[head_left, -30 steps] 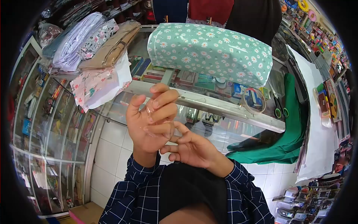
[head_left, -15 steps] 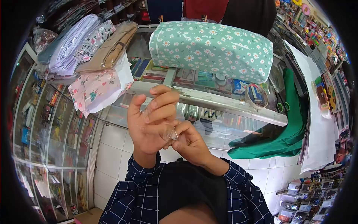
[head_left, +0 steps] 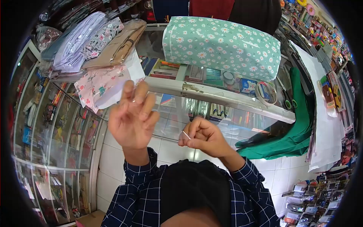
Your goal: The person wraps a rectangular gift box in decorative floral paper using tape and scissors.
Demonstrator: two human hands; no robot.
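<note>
My right hand (head_left: 206, 138) pinches a small clear strip (head_left: 186, 135) with a pale edge, which looks like sticky tape. To its left, my left hand (head_left: 133, 119) is raised with the fingers loosely curled and apart. A small glint shows near its fingertips, too small to name. Both hands are in the air before the glass counter (head_left: 227, 96), apart from each other. On the counter lies a long bundle in green daisy-print paper (head_left: 223, 45). A ring-shaped roll of tape (head_left: 266, 103) rests on the counter's front edge.
Green-handled scissors (head_left: 289, 99) and green cloth (head_left: 280, 142) lie at the right, beside white paper sheets (head_left: 323, 140). Bagged folded clothes (head_left: 75, 49) and pink floral paper (head_left: 100, 85) are at the left. A glass display case (head_left: 56, 143) stands at far left.
My hands have come apart: the left moved left and blurred slightly, the right moved right with the clear strip in its fingers. The whole view has shifted a little.
</note>
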